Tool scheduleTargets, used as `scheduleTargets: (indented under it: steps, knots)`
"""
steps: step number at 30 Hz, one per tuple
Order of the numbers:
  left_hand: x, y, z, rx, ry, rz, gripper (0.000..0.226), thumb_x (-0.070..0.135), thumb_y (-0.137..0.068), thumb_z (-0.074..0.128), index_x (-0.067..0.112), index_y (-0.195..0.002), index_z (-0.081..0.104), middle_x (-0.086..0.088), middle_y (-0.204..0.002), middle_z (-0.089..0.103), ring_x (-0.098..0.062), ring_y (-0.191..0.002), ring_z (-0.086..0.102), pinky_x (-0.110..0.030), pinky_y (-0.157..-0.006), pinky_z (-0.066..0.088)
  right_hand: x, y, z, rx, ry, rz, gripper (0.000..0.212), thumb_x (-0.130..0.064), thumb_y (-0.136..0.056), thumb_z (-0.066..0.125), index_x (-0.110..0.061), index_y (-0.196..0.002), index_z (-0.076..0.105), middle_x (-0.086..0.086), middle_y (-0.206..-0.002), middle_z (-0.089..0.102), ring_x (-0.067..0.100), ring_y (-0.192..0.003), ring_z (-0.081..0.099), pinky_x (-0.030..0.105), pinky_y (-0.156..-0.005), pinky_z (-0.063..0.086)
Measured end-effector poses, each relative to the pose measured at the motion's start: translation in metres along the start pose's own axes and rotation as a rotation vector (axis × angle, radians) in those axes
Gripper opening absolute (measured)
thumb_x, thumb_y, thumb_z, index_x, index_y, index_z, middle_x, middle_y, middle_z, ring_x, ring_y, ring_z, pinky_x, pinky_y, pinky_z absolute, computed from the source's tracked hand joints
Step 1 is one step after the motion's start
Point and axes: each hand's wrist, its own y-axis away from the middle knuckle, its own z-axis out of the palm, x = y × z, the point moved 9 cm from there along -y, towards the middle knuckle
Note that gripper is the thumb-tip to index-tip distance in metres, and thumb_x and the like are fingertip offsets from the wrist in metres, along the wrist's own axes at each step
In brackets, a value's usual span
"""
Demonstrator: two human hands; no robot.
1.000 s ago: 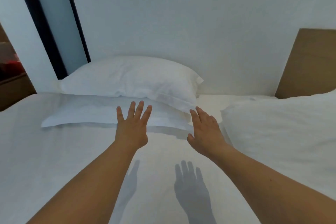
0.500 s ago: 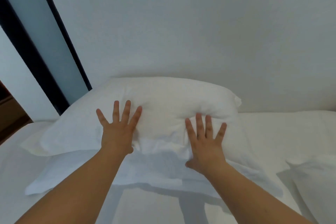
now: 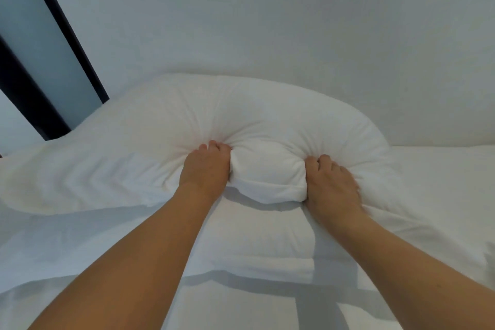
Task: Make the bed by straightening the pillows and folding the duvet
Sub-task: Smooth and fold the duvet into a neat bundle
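White wall (image 3: 294,21) backs the bed (image 3: 442,182), and the top pillow (image 3: 160,142) lies against it on a flatter pillow (image 3: 254,244). Both the left hand (image 3: 205,169) and right hand (image 3: 332,185) grip bunched fabric at the top pillow's near edge, fingers curled in. Lifting evenly should keep it square; open mattress lies right of the pillow, a dark frame (image 3: 53,61) close on its left.

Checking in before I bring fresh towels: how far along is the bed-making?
Nothing looks finished. In hand: the left hand and right hand both grip the top pillow, bunching its front edge. The lower pillow beneath lies flat but unstraightened. No duvet is in view, so folding remains.
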Motion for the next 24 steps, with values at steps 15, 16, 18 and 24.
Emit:
scheduleTargets:
  steps: [15, 16, 18, 24]
  knots:
    - [0.002, 0.124, -0.106, -0.003, 0.109, 0.038, 0.017, 0.01, -0.079, 0.061, 0.017, -0.091, 0.069, -0.002, -0.085, 0.072, -0.026, -0.077, 0.07, -0.03, -0.062, 0.046, 0.02, 0.076, -0.138, -0.109, -0.136, -0.196, 0.014, -0.016, -0.069, 0.065, -0.019, -0.08, 0.058, 0.004, -0.072, 0.063, 0.031, -0.062, 0.064, 0.03, -0.049, 0.033]
    - [-0.003, 0.126, -0.123, 0.003, 0.069, 0.01, 0.02, 0.012, -0.084, 0.054, 0.018, -0.097, 0.067, -0.001, -0.09, 0.071, -0.025, -0.082, 0.069, -0.031, -0.064, 0.044, 0.025, 0.073, -0.16, -0.108, -0.153, -0.214, 0.012, -0.017, -0.076, 0.058, -0.019, -0.087, 0.056, 0.004, -0.081, 0.064, 0.032, -0.071, 0.064, 0.031, -0.054, 0.034]
    - [-0.01, 0.135, -0.169, 0.081, 0.063, -0.063, 0.018, 0.014, -0.087, 0.05, 0.017, -0.099, 0.063, 0.0, -0.084, 0.068, -0.024, -0.074, 0.065, -0.029, -0.058, 0.038, 0.041, 0.074, -0.21, -0.075, -0.188, -0.227, 0.009, -0.017, -0.08, 0.051, -0.02, -0.088, 0.05, 0.004, -0.085, 0.062, 0.033, -0.075, 0.061, 0.031, -0.057, 0.033]
    - [0.037, 0.209, -0.289, 0.33, 0.298, -0.18, 0.007, 0.013, -0.086, 0.049, 0.012, -0.093, 0.05, 0.001, -0.06, 0.045, -0.025, -0.057, 0.049, -0.03, -0.051, 0.035, 0.12, 0.153, -0.343, 0.015, -0.131, -0.211, 0.015, -0.015, -0.079, 0.049, -0.023, -0.079, 0.037, 0.0, -0.079, 0.058, 0.03, -0.072, 0.055, 0.031, -0.057, 0.031]
